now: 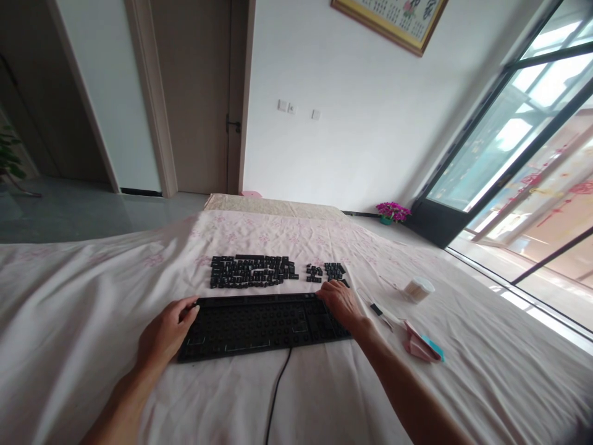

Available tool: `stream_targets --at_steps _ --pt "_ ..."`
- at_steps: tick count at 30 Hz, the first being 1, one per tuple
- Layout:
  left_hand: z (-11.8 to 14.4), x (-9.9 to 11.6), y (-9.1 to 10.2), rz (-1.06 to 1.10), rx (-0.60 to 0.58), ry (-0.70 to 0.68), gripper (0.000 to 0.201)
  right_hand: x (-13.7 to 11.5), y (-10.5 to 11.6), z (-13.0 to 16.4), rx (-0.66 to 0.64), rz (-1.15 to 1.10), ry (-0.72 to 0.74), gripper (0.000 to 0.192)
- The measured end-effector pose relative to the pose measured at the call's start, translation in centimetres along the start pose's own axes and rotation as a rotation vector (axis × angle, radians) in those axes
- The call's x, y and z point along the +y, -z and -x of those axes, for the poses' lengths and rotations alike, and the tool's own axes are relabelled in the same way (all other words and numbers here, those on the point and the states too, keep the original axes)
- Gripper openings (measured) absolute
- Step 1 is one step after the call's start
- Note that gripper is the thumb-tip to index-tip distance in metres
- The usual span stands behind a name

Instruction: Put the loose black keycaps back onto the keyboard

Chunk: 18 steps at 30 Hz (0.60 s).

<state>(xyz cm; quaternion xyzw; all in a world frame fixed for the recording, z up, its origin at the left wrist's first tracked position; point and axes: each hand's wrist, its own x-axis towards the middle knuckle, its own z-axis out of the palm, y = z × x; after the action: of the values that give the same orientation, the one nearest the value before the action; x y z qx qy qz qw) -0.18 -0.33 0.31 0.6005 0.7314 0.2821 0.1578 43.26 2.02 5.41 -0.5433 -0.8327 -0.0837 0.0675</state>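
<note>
1. Keyboard (262,324) — stripped of caps, on the bed (69,296), long axis left–right.
2. Left hand (167,334) — fingers curled over its left end.
3. Right hand (340,303) — fingers spread on its far-right corner, nearer the loose keycaps (252,271) just beyond.

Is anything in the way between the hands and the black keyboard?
No. The left hand already touches the keyboard at its left end, and the right hand rests on its right end. Nothing lies between them.

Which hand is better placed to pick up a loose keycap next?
Right, probably. The right hand rests at the keyboard far corner, beside the loose keycaps; the left hand holds the near-left edge.
</note>
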Motion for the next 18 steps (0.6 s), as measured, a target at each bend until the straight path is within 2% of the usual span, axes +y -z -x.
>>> stream_targets --at_steps 9,18 --pt "0.0 0.0 0.0 -0.010 -0.023 -0.007 0.039 -2.1 0.1 1.5 -0.016 0.046 -0.083 0.028" --pt "-0.2 -0.4 -0.4 0.018 -0.014 -0.003 0.039 -3.1 -0.3 2.2 -0.004 0.090 -0.151 0.057"
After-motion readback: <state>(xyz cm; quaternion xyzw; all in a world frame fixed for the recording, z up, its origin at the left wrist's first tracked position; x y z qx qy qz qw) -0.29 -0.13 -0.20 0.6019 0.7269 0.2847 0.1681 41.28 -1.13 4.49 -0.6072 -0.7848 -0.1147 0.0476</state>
